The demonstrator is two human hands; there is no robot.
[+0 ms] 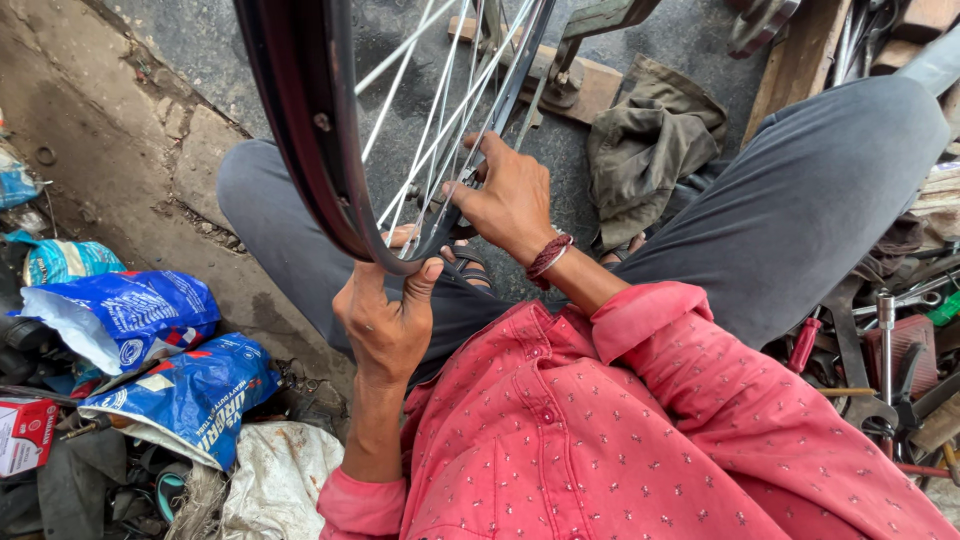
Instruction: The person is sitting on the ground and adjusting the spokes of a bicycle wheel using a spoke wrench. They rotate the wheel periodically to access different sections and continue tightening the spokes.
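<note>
Firmly, left hand (385,325) grips the curved metal wheel rim (330,190); right hand (510,195) pinches thin spokes (440,120).

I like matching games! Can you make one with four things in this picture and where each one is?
Things:
1. wheel rim
2. blue bags
3. green cloth
4. tools

Places:
A. lying on the ground between the knees
B. piled at the far right, beside the leg
C. heaped at the left on the ground
D. held by the left hand, with the right hand on the spokes

Pairs: 1-D, 2-C, 3-A, 4-B
</note>
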